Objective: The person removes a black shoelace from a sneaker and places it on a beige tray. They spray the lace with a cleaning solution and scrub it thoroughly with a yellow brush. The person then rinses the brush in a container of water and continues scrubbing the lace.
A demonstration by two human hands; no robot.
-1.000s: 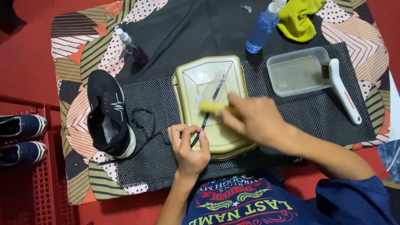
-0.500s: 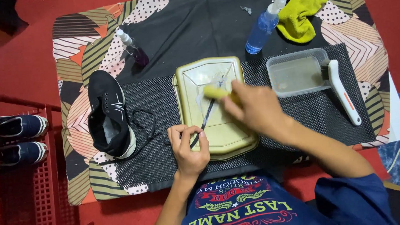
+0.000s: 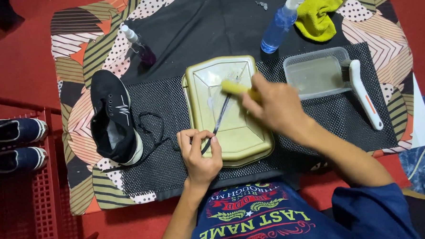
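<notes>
Left hand [image 3: 199, 151] pinches near end of black shoelace [image 3: 220, 118], stretched across beige tray [image 3: 252, 149]. Right hand [image 3: 276, 107] grips yellow brush [image 3: 233, 88] on lace. Black shoe [image 3: 111, 116] left of tray. Blue spray bottle [image 3: 279, 26], clear tub [image 3: 315, 73] behind.

Lighting: even, moderately bright, from overhead.
My right hand [image 3: 279, 107] shows slight motion blur; soft shadows fall beneath my arms; the tray [image 3: 242, 142] carries mild glare; the corners look dimmer.

Red floor [image 3: 18, 56], red crate [image 3: 30, 208]
</notes>
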